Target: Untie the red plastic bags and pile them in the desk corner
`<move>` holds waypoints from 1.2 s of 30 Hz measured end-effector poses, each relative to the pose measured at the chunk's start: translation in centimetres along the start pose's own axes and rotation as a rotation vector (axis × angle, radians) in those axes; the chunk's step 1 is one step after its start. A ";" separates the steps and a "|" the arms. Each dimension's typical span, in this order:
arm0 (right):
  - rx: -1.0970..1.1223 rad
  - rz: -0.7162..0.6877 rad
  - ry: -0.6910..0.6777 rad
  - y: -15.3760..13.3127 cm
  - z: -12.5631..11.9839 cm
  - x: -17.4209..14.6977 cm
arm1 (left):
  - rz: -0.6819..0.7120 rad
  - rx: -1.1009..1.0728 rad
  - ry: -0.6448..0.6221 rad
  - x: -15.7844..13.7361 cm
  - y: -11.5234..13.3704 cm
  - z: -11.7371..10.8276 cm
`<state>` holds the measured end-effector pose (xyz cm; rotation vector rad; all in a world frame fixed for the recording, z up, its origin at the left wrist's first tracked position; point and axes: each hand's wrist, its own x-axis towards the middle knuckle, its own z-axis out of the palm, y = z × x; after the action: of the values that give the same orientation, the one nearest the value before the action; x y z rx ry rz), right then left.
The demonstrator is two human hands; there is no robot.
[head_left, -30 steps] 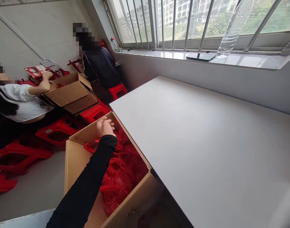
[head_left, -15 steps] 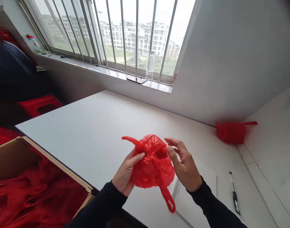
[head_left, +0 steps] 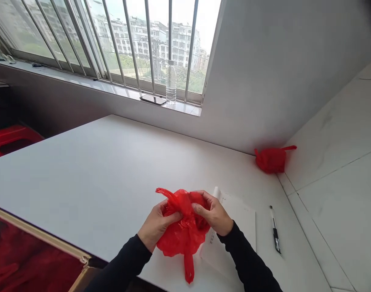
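Between my hands is a bunched red plastic bag (head_left: pixel 181 241) held just above the white table (head_left: pixel 137 162). One handle loop sticks out at its upper left and another hangs down toward the table's near edge. My left hand (head_left: pixel 159 223) grips the bag's left side, thumb pressed on top. My right hand (head_left: pixel 214 211) has its thumb and fingers closed on the upper right of the bag. What is inside the bag is hidden. Under and beside the bag lies a paper notebook (head_left: pixel 240 219) with some handwriting.
A black-and-clear pen (head_left: pixel 275 231) lies right of the notebook. Another red bag (head_left: pixel 269 160) sits in the far right corner. At lower left is a cardboard box (head_left: pixel 36 235) with red bags inside. On the windowsill stand a water bottle (head_left: pixel 171 83) and a phone (head_left: pixel 153 99).
My right hand, apart from the bag before, has closed on its upper right. The bag has turned somewhat, its lower handle now pointing straight down. The view has swung to the right.
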<state>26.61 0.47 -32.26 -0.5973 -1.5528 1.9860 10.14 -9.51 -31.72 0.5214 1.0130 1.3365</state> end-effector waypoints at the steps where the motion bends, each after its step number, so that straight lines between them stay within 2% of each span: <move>1: -0.012 0.008 0.017 0.2 -0.1 0.0 | -0.004 0.031 0.011 0.2 -0.2 0.1; 6: -0.056 -0.029 0.172 1.4 -0.9 -0.2 | -0.049 0.198 0.025 1.0 -1.1 0.8; 10: -0.053 -0.045 0.244 1.8 -1.2 -0.4 | -0.034 0.218 0.016 1.3 -1.1 1.4; 16: -0.004 -0.025 0.026 0.6 -0.5 -1.1 | 0.029 0.249 0.076 0.5 -0.3 2.0; 21: -0.060 -0.101 0.128 0.7 -0.3 -1.4 | 0.017 0.281 0.020 0.1 0.0 1.8; 23: -0.049 -0.096 0.128 0.8 -0.4 -1.4 | 0.021 0.257 0.027 0.0 0.0 1.7; 30: 0.029 -0.033 -0.042 0.1 -0.1 -1.3 | 0.061 0.219 0.100 -0.1 0.1 1.7; 36: -0.003 -0.079 0.078 0.7 -0.1 -1.3 | 0.031 0.271 0.074 0.1 -0.3 1.2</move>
<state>27.58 -0.43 -32.97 -0.5982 -1.5093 1.8795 11.31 -9.21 -31.38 0.6970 1.2607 1.2603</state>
